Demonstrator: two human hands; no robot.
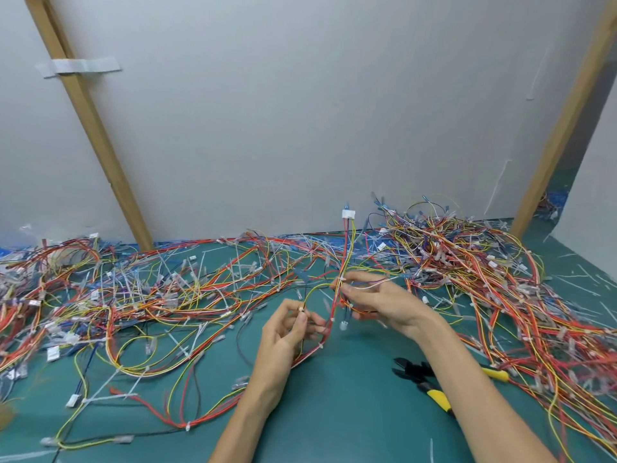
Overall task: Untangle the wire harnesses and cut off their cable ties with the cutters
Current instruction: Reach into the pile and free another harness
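Head camera: yellow-handled cutters (438,397) lie on the mat (350,416) under the right forearm. Left hand (287,332) pinches a yellow wire (314,289) by its end; just beside it, right hand (377,299) grips the red-yellow harness (345,252), whose white connector (348,214) rises beyond.

Both hands hold one red-and-yellow wire harness (347,248) above the green worktop (334,412). The left hand (290,329) pinches a yellow wire (314,290) near its end. The right hand (377,302) grips the bundle, whose white connector (348,214) points upward. Yellow-handled cutters (424,379) lie beside the right forearm. Tangled harnesses (467,255) sprawl on either side.
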